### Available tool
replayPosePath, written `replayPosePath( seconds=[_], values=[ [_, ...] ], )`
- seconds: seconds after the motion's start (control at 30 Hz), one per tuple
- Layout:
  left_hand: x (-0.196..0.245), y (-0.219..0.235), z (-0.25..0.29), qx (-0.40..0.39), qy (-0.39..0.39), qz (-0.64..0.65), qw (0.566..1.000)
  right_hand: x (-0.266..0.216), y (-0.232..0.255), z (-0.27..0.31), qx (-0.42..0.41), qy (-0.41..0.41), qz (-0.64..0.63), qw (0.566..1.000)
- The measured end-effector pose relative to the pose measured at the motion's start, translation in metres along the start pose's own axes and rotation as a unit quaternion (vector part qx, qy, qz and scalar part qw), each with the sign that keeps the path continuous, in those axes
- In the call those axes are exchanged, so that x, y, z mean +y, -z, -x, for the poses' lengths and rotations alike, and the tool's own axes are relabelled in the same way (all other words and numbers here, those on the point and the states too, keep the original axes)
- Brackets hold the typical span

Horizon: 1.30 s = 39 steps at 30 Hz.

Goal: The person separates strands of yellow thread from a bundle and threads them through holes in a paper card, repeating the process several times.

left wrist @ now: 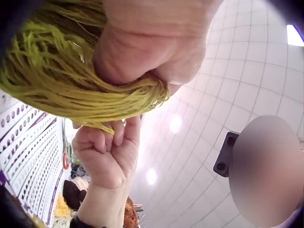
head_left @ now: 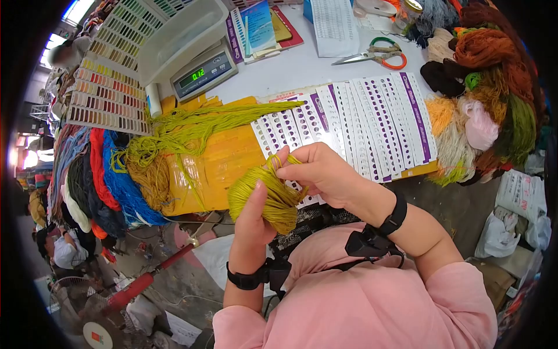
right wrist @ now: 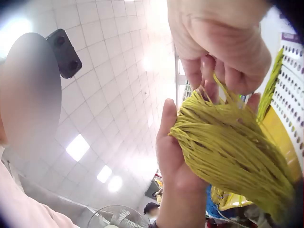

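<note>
- Upper left: the shade cards (head_left: 110, 93) stand slanted, covered in rows of small colour samples.
- Left: skeins (head_left: 104, 174) in blue, red, white, dark and other colours hang side by side at the worktop (head_left: 261, 78) edge.
- Upper left of centre: the scale (head_left: 203, 72) shows green digits, with a white tub (head_left: 183, 35) just behind it.
- Left of centre: loose yellow-green strands (head_left: 192, 125) lie over a yellow surface (head_left: 221, 168), their narrow end reaching onto the punched cards.
- Centre: the left hand (head_left: 253, 221) holds the yellow-green bundle (head_left: 261, 200) in front of the worktop edge, fingers curled round it and thumb along its near side.
- Just right of that: the right hand (head_left: 319, 174) pinches a thin strand (right wrist: 219, 85) at the bundle's top between bent fingers.
- Right of centre: punched cards (head_left: 366, 128) overlap in a row; scissors (head_left: 375, 55) lie above them.
- Right: more yarn (head_left: 494, 75), brown, orange, pink and green, is heaped.
</note>
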<state>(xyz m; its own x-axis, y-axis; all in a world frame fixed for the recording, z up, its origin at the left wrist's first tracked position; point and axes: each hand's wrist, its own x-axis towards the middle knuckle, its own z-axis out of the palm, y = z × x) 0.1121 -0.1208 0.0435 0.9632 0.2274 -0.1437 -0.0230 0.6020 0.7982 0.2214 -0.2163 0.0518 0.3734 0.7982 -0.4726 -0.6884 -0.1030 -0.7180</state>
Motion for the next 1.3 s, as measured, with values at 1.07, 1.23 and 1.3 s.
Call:
replayPosePath(
  seconds=[1.07, 1.23, 1.3],
  values=[
    [0.002, 0.0, -0.001, -0.013, 0.011, 0.149, 0.989, -0.004, -0.002, 0.002, -0.023, -0.007, -0.05, 0.998],
    [0.0, 0.007, 0.002, 0.027, 0.021, 0.127, 0.991, 0.001, 0.008, 0.0, -0.068, 0.024, -0.102, 0.992],
    [-0.001, 0.008, 0.004, 0.024, 0.013, 0.165, 0.986, 0.003, 0.014, -0.001, -0.087, 0.034, -0.141, 0.986]
  ],
)
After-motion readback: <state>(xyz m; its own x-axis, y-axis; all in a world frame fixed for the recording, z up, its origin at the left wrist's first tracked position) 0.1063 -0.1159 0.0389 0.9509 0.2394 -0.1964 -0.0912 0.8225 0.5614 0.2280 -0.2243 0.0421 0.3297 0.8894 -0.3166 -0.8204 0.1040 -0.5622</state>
